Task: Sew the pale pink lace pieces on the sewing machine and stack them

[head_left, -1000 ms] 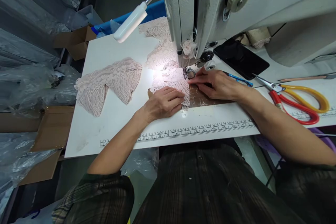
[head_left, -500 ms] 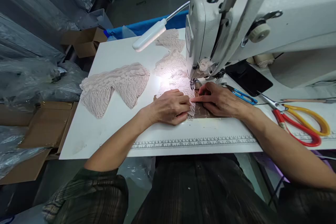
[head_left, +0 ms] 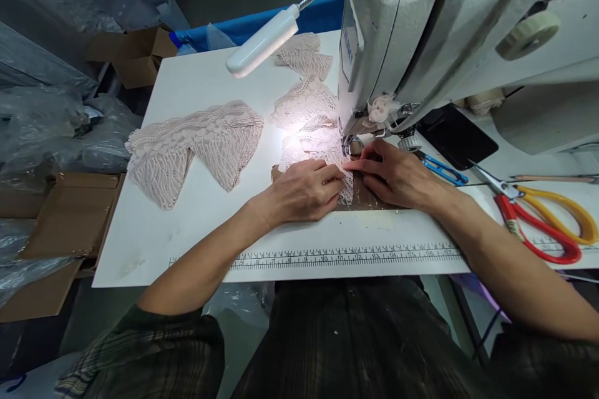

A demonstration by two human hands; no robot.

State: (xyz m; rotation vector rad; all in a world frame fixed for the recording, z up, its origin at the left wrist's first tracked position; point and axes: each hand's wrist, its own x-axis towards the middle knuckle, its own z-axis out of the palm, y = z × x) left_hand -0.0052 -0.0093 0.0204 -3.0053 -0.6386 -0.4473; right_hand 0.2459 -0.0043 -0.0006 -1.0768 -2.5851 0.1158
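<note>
A piece of pale pink lace fabric (head_left: 322,140) lies under the presser foot (head_left: 349,144) of a white sewing machine (head_left: 374,31). My left hand (head_left: 306,192) rests on the lace with its fingers curled, gripping its near part. To the right of it, my right hand (head_left: 397,176) has its fingertips at the lace's right edge, index finger stretched toward the left hand and the others bent. A brown plate (head_left: 369,198) shows beneath the fabric and right hand. The fingertips' contact with the lace is partly hidden.
Another lace piece (head_left: 196,143) lies on the left of the white table (head_left: 140,230); more lace (head_left: 306,56) is behind. A lamp (head_left: 262,40) hangs above. On the right are blue-handled snips (head_left: 442,169), a black phone (head_left: 458,137) and red-and-yellow scissors (head_left: 538,212). Cardboard boxes (head_left: 70,212) stand left.
My view has shifted nearer, so the machine head looks larger and farther right. Both hands stay at the lace near the presser foot, with only slight finger movement.
</note>
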